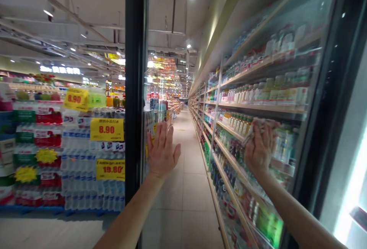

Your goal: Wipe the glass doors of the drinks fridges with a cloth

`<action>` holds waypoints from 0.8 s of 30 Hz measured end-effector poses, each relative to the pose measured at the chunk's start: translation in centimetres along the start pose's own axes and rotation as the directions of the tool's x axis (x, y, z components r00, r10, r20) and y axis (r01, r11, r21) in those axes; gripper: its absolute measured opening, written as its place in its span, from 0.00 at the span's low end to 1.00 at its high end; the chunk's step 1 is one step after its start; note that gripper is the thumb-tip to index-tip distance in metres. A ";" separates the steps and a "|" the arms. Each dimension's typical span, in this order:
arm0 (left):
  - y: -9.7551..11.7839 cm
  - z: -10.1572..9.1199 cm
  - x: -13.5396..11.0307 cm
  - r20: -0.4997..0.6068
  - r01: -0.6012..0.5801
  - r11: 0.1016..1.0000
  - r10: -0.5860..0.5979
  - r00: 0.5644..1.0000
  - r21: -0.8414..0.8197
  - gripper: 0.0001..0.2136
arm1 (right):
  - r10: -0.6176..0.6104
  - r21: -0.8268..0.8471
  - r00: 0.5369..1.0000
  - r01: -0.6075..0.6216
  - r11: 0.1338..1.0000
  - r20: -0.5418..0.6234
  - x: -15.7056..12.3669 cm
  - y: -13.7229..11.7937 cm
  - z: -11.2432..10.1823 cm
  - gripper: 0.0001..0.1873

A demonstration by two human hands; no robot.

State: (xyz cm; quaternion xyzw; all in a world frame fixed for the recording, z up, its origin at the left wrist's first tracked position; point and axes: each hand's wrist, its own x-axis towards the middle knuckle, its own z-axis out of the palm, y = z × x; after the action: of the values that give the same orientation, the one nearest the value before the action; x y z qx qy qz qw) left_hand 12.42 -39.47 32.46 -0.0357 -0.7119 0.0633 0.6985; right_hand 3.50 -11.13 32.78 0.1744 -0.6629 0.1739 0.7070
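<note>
A glass door pane (183,199) in a black frame (135,88) stands in front of me, with the aisle and shelves showing through it. My left hand (163,151) lies flat against the glass near the frame's left side, fingers stretched out and holding nothing. Farther right, my right hand (260,146) presses a crumpled pale cloth (265,123) to the pane. Its fingers are bent over the cloth, and some blur surrounds it.
Left of the frame, stacked packs of bottles (83,165) carry yellow price signs (106,129). Shelves of bottled drinks (258,92) line the right side behind the glass. A tiled aisle floor (187,134) runs into the distance. A bright light strip (351,180) glows at far right.
</note>
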 end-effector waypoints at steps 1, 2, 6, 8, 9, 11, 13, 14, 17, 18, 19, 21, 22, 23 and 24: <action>0.0 0.0 0.0 0.000 0.000 1.000 0.000 1.000 -0.001 0.30 | -0.078 0.016 0.995 0.077 0.997 0.060 -0.1 -0.1 -0.1 0.29; 0.0 0.1 0.0 -0.002 -0.001 1.000 0.001 1.000 -0.004 0.30 | -0.173 0.038 0.978 0.170 0.985 0.114 -0.1 -0.1 -0.2 0.30; -0.1 0.2 0.0 0.005 0.002 1.000 -0.002 1.000 -0.008 0.30 | -0.145 0.003 0.988 0.145 0.989 0.060 0.0 1.3 -0.3 0.29; -0.1 0.2 0.0 0.004 0.000 1.000 0.000 1.000 -0.008 0.30 | 0.033 -0.034 0.999 -0.034 0.999 -0.030 0.0 2.3 -0.4 0.29; -0.1 0.2 0.0 0.002 0.000 1.000 0.000 1.000 -0.007 0.30 | 0.068 -0.036 0.997 -0.069 0.997 -0.036 0.0 2.6 -0.5 0.29; -0.2 0.2 0.0 0.000 0.000 1.000 0.000 1.000 -0.009 0.30 | -0.028 -0.017 0.998 0.029 0.999 0.057 -0.4 3.2 -0.8 0.30; -0.2 0.3 -0.1 -0.001 0.001 1.000 -0.001 1.000 -0.015 0.30 | -0.170 0.011 0.973 0.171 0.985 0.154 -0.6 4.0 -1.0 0.30; -0.2 0.3 -0.1 -0.004 0.002 1.000 -0.002 1.000 -0.019 0.30 | -0.177 0.011 0.972 0.178 0.984 0.153 -0.5 4.5 -1.0 0.30; -0.3 0.4 -0.2 -0.006 0.005 1.000 -0.005 1.000 -0.030 0.31 | 0.085 -0.027 0.994 -0.087 0.996 -0.067 -0.2 5.5 -0.9 0.30; -0.3 0.5 -0.2 -0.003 0.008 0.999 -0.008 1.000 -0.031 0.31 | 0.159 -0.022 0.979 -0.163 0.986 -0.124 -0.2 5.3 -0.8 0.30; -0.3 0.5 -0.2 -0.004 0.007 0.999 -0.007 1.000 -0.031 0.31 | 0.175 -0.013 0.974 -0.179 0.984 -0.143 -0.3 4.8 -0.8 0.30; -0.3 0.5 -0.2 -0.008 0.004 1.000 -0.005 1.000 -0.029 0.32 | 0.018 0.001 0.999 -0.018 1.000 -0.030 -0.8 3.1 -0.7 0.30; -0.3 0.5 -0.2 -0.010 0.003 1.000 -0.003 1.000 -0.027 0.32 | -0.128 0.029 0.989 0.126 0.992 0.069 -1.0 2.1 -0.7 0.31; -0.3 0.5 -0.2 -0.013 0.003 1.000 -0.003 1.000 -0.025 0.32 | -0.268 0.067 0.952 0.261 0.963 0.148 -1.1 1.4 -0.7 0.31; -0.3 0.5 -0.2 -0.015 0.002 1.000 -0.002 1.000 -0.023 0.31 | -0.355 0.093 0.916 0.343 0.935 0.186 -1.1 0.9 -0.7 0.31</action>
State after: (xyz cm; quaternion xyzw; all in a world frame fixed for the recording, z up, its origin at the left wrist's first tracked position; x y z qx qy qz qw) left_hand 11.95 -39.85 32.32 -0.0435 -0.7073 0.0543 0.7035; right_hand 3.62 -10.05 31.67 0.3271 -0.6834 0.0462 0.6510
